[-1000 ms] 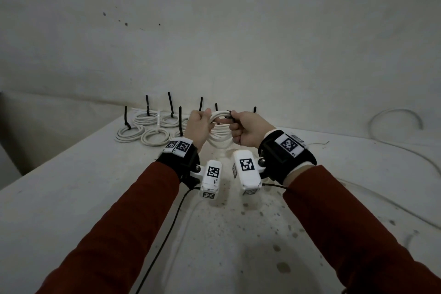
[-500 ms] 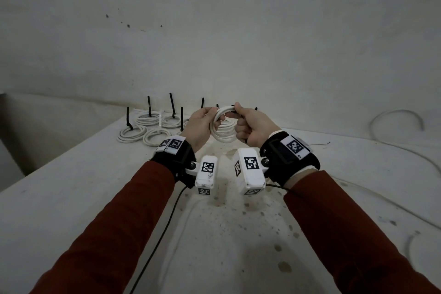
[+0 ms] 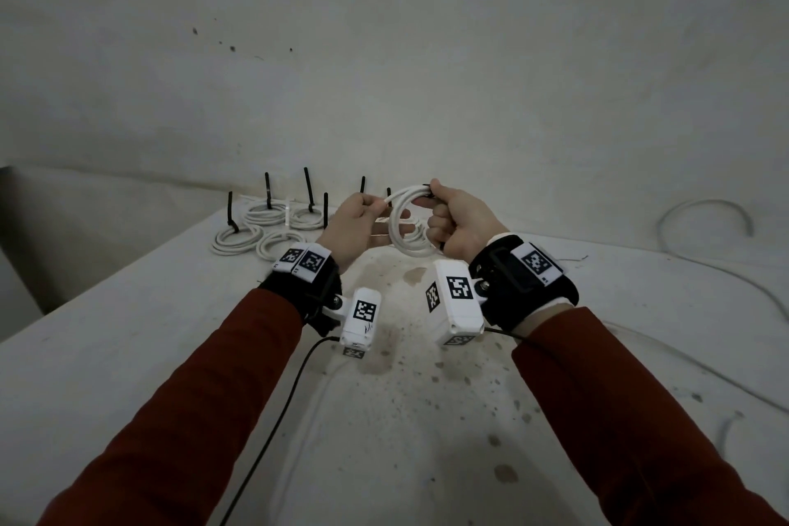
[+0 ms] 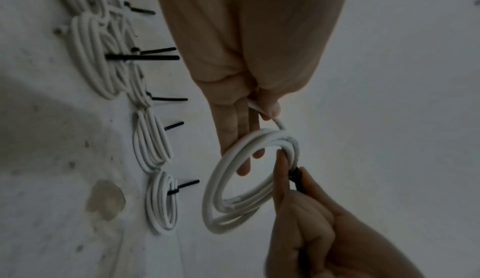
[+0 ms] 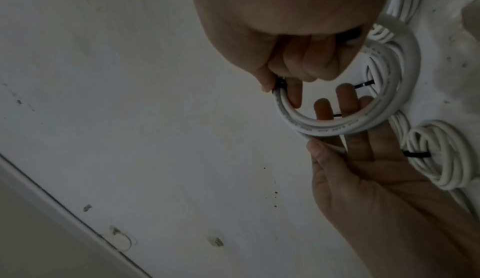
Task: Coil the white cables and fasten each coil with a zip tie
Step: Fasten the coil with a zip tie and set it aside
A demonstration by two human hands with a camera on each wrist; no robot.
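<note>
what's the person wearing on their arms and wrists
Both arms are in dark red long sleeves. Each wrist carries a black strap with white patches printed with black square-code markers. A white boxy camera module, also marked with codes, hangs from each strap, and a thin black cable runs from the left one. The hands are bare.

White cable coil (image 3: 405, 226) held upright above table, black zip tie (image 4: 296, 177) at top.

Your 2 arms reach forward, hands raised close together. Your left hand (image 3: 357, 226) pinches thumb against forefinger, the other fingers (image 4: 240, 138) straight. Your right hand (image 3: 459, 222) is a fist, thumb and forefinger pinched at its top.
</note>
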